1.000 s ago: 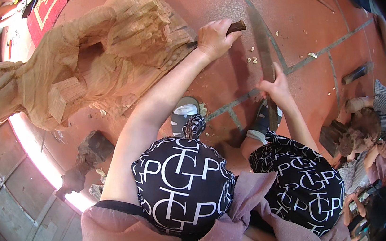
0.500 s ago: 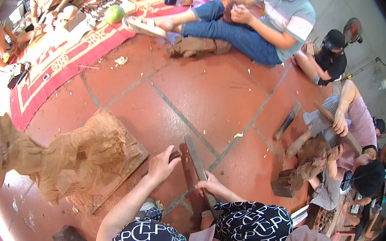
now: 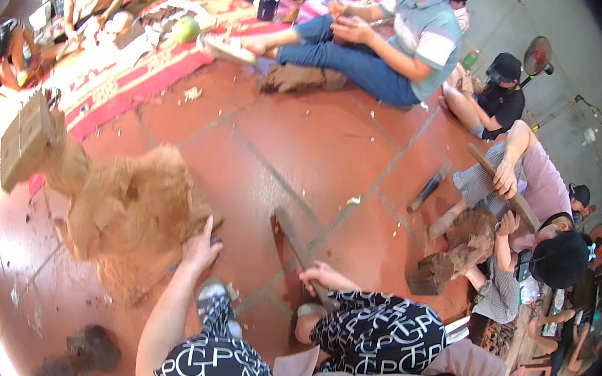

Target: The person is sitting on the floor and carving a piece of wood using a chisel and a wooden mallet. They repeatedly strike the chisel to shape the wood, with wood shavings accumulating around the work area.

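A large light-brown wood carving point(image 3: 128, 200) lies on its side on the tiled floor at my left, its square end block point(image 3: 25, 141) raised toward the far left. My left hand point(image 3: 200, 251) grips the near right edge of the carving, its index finger stretched along the edge and the other fingers partly hidden. My right hand point(image 3: 318, 276) is closed round the lower part of a long flat file point(image 3: 290, 237), which points away from me over the floor, touching nothing at its far end.
A dark wood lump point(image 3: 86, 353) lies at the near left. On the right, a person works a bar over a dark carving point(image 3: 464, 247); a dark bar point(image 3: 429, 188) lies close by. A person in jeans point(image 3: 369, 69) sits ahead, beside a red mat point(image 3: 114, 109).
My left hand has moved left and taken hold of the carving. The carving has turned, its end block swinging away from me and to the right. The file stays in my right hand.
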Tool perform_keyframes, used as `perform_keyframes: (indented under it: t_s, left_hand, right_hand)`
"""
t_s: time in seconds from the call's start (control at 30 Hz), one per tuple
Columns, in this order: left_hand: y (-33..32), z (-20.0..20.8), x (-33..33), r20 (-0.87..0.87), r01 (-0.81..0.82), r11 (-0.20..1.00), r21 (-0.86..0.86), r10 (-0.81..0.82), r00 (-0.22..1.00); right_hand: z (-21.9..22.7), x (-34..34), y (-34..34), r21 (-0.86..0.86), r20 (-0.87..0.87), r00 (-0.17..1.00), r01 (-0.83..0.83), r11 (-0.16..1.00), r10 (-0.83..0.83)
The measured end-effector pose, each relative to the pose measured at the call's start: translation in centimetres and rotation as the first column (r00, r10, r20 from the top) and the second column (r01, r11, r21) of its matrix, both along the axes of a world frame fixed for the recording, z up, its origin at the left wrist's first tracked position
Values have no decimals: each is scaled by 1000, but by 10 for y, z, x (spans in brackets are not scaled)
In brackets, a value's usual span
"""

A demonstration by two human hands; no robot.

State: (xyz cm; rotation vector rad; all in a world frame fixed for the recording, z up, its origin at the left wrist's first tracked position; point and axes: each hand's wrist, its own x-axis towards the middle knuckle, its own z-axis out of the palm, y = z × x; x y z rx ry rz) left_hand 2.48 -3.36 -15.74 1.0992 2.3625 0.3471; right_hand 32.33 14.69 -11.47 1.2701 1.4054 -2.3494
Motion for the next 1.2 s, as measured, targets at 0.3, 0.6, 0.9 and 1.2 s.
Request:
perform_keyframes:
  t_s: [0.3,0.6,0.9,1.2]
  left_hand:
    - [14,19,50,111,215,954,210,-242,964]
    - [26,24,70,-212,554,649,521,-530,821]
    - [19,-4,34,-254,576,710,404,-518,817]
    - [27,7,22,-184,531,670,520,-519,835]
  right_hand:
    - [-15,11,2,0,166,986,23,1000,-23]
    - [6,22,3,494,31,991,-128,860,130]
    - [-3,10,12,848,282,926,-364,386,252]
    - [-8,-2,30,991,91,807,-133,29,584]
